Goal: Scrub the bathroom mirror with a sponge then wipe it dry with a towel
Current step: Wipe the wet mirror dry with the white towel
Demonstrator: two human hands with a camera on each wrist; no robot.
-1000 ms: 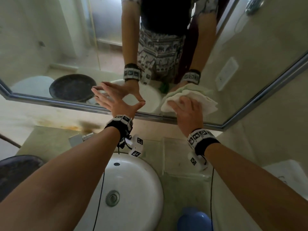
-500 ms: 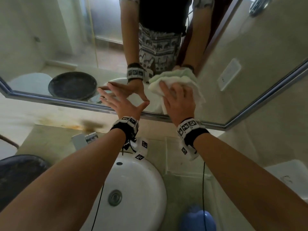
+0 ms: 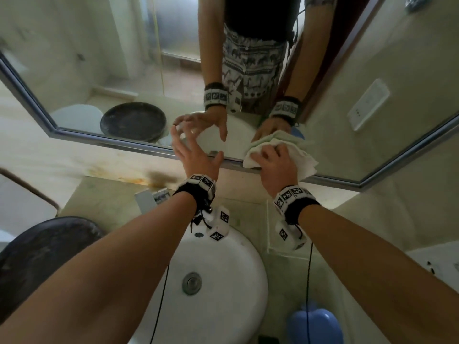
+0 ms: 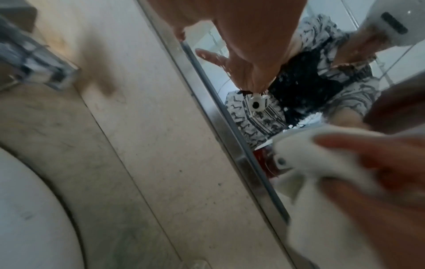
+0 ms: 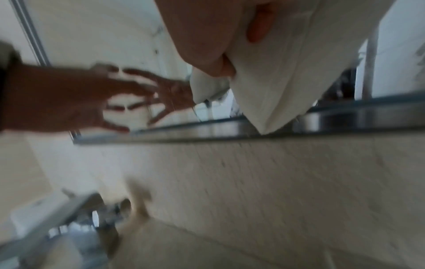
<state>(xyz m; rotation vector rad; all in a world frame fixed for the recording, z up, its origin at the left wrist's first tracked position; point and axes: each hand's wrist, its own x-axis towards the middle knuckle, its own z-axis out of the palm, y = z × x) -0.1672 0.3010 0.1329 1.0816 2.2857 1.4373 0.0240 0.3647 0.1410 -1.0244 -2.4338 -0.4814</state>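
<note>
From the head view, the drying step is in hand, as I judge it. The right hand (image 3: 275,165) presses a crumpled white cloth towel (image 3: 304,161) flat against the lower edge of the steel-framed wall mirror (image 3: 124,70), its fingers laid over the cloth and slightly curled into it. The towel overlaps the bottom frame rail, right of the middle. The left hand (image 3: 192,155) holds nothing; its fingers are spread and its tips rest on or just off the glass near the same bottom rail. I see no sponge anywhere. The next move probably calls for sweeping the towel along the rail and upward with steady pressure, keeping the left hand's fingertips from smearing dried glass.

Counted here: one mirror, one towel, two hands, one round white ceramic basin (image 3: 223,281) below, one chrome tap (image 3: 154,197) at the basin's far left rim, one dark round lid (image 3: 42,247) at the left edge, one blue plastic object (image 3: 315,324) at the counter's near edge.

From the left wrist view, the left hand (image 4: 241,32) reaches to the glass beside the frame rail; the towel (image 4: 322,163) is blurred at the right, with fingers (image 4: 368,143) of the right hand lying over it.

From the right wrist view, heavily blurred, the towel (image 5: 282,72) hangs over the bottom rail, a thumb tucked into its fold, and the left hand (image 5: 96,98) shows splayed against the glass.
</note>
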